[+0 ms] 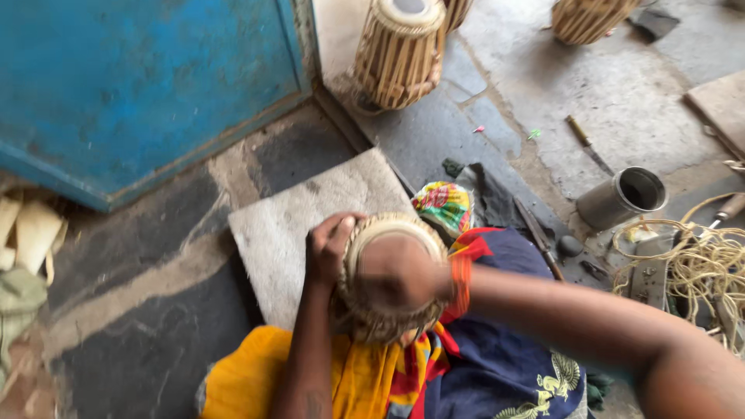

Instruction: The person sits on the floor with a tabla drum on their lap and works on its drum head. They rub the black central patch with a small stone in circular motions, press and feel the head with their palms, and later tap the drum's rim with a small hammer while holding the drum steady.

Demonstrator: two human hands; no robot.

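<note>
Small round wooden drum with woven tan lacing around its rim (pixel 372 310), resting in the lap on colourful cloth (pixel 466 365). Probably solid and stiff, skin head delicate; best gripped at the laced rim. Left hand (pixel 330 248) curled closed around that rim. Right hand (pixel 396 275) blurred over the head; grip impossible to tell.

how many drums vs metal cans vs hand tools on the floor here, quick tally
Drums: 4, one in the lap between left hand and right hand, one by the blue door, two cut off at the top edge
Metal cans: 1
Hand tools: 3
Total: 8
</note>
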